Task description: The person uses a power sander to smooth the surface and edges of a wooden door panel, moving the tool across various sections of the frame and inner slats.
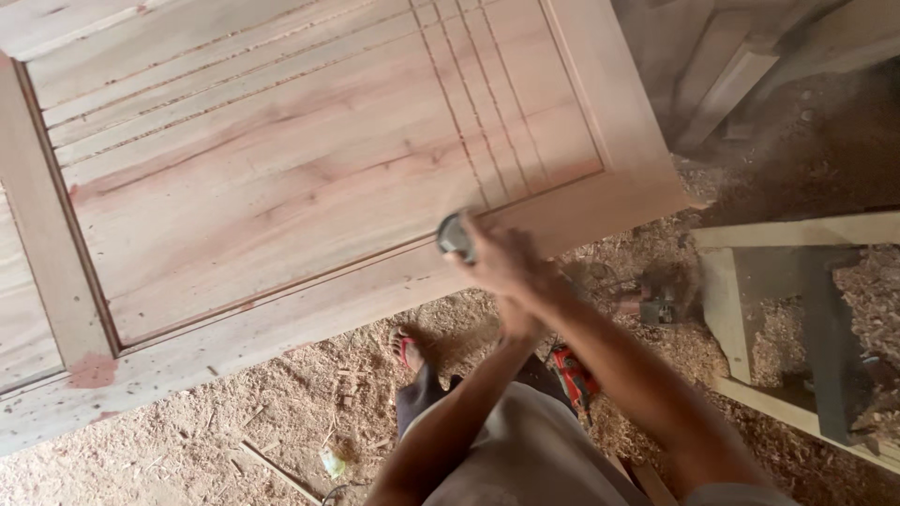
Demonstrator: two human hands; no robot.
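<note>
One wooden door panel (pixel 309 178), pale reddish, lying flat and filling the far left of the scene; near edge running on a slant from the lower left up to a corner at right, just beside the raised hands. Four grooved lines crossing the panel lengthwise and four crosswise near its right end; one recessed field inside a plain frame. One right hand (pixel 506 262), closed around a small round grey object (pixel 456 236), held at the panel's near edge, close to the right corner. One left hand (pixel 520 323), tucked below the right hand and mostly hidden; grip not to be told. Open room: a sawdust floor (pixel 234 422) strewn with shavings along the whole near side of the panel, widest at left. One foot in a red sandal (pixel 410 349) near the panel edge. One red-bodied tool (pixel 574 375) on the floor beside the leg. One timber frame (pixel 750 309) at right, heaped with shavings, well apart from the panel. Several planks (pixel 727 89) leaning at far right.
</note>
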